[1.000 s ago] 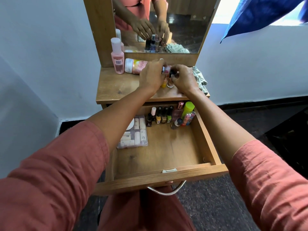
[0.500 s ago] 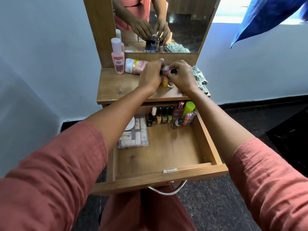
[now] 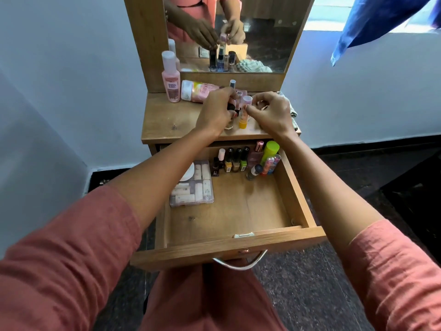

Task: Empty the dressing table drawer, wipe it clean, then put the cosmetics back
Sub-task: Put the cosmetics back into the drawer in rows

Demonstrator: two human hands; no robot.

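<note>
On the dressing table top point(image 3: 167, 120), below the mirror point(image 3: 262, 32), the job looks past halfway by my reckoning. Drawer point(image 3: 238, 244) is pulled out toward me; the front part of its floor is bare wood, so I judge emptying and wiping done and refilling under way. Clear box of tubes point(image 3: 193, 187) lies at the drawer's back left. Not yet returned: pink bottle point(image 3: 170, 80) upright on the top, fatter bottle point(image 3: 198, 90) on its side just beside it. Cloth point(image 3: 294, 113) sits at the right edge, beyond my right hand point(image 3: 272, 115). Green-capped bottle point(image 3: 269, 151) and a row of nail polish point(image 3: 235, 160) stand along the drawer's back wall. Left hand point(image 3: 214, 113) is curled round a cluster of little bottles point(image 3: 230, 108) standing on the top. Right thumb and forefinger pinch a pale-capped, yellow-bottomed tube point(image 3: 244, 115) beside them. Those few come next, I judge.
</note>
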